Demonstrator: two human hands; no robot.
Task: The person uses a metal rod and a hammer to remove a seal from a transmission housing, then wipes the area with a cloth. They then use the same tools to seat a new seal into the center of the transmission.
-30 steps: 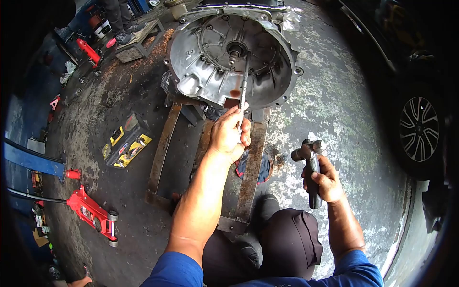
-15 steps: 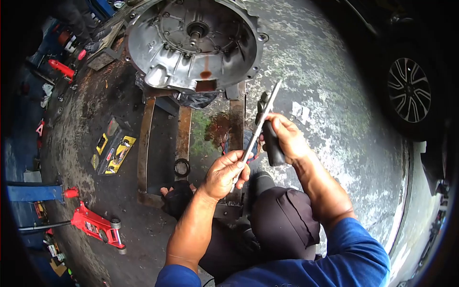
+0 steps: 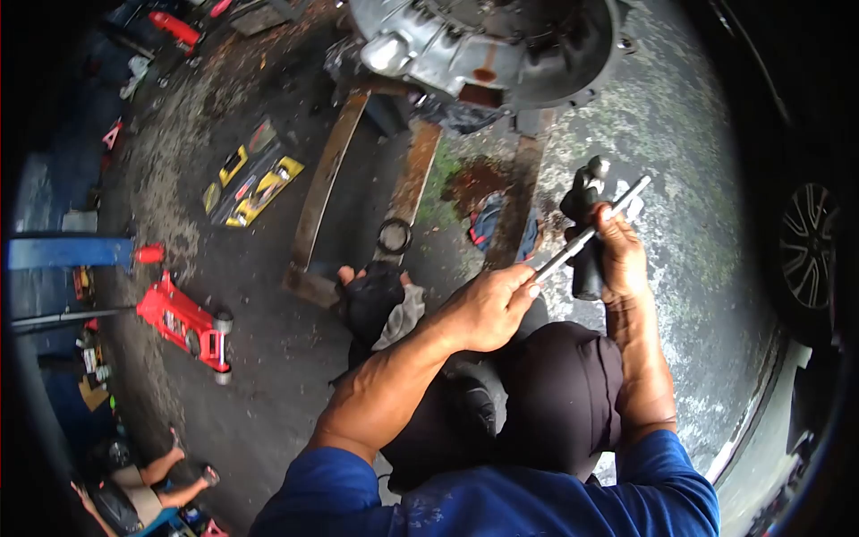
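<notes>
Your two hands have come close together near your knee, and the long metal rod (image 3: 586,234) that was up against the gearbox a second ago is now down between them. Your left hand (image 3: 488,309) is curled shut around the low end of the rod, thumb on top. Your right hand (image 3: 619,255) is wrapped around the dark handle of the hammer (image 3: 583,219), and its fingers also press on the rod near the top end, so the rod lies slanted across both hands. That looks like you are done poking at the gearbox for now and are checking or fixing the rod itself. Just past your hands, a black ring (image 3: 394,235) lies on the ground beside the rusty metal frame (image 3: 327,192), and a rust-brown wet spot sits between the frame's bars. Farther off, the big silver gearbox housing (image 3: 483,40) rests on that frame, now only half in view at the top. To your left, a red floor jack (image 3: 183,322) and a yellow and black tool case (image 3: 250,183) lie on the dark floor. A car wheel (image 3: 810,246) shows at the far right. No words or brand names are clear enough to read.
</notes>
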